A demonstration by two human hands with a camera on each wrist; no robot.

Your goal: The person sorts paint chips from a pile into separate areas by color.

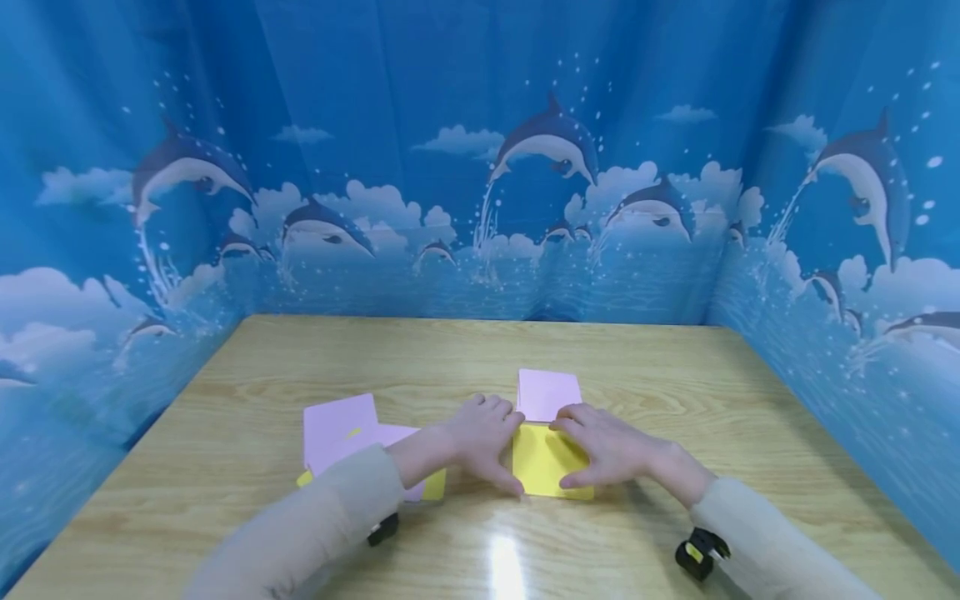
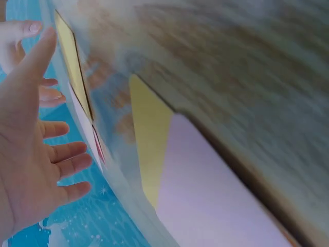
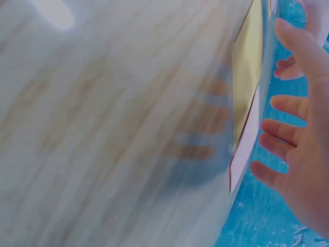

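A yellow paper square (image 1: 538,468) lies on the wooden table between the two hands, its far edge meeting a pink paper square (image 1: 549,393) behind it. My left hand (image 1: 483,442) is at the yellow square's left edge, with fingers spread. From the other side, my right hand (image 1: 611,446) hovers over the right part of that square, fingers extended and apart. Both wrist views show the palms facing inward with nothing held: the left hand (image 2: 31,149) and the right hand (image 3: 303,139) stand above the tabletop. Whether any fingertip touches the paper cannot be told.
To the left lies a loose, overlapping pile of pink sheets (image 1: 337,421) and yellow sheets (image 1: 435,486), partly hidden by the left forearm. A blue dolphin-print curtain (image 1: 480,275) encloses the table's back and sides. Dark devices (image 1: 697,554) are strapped at the wrists.
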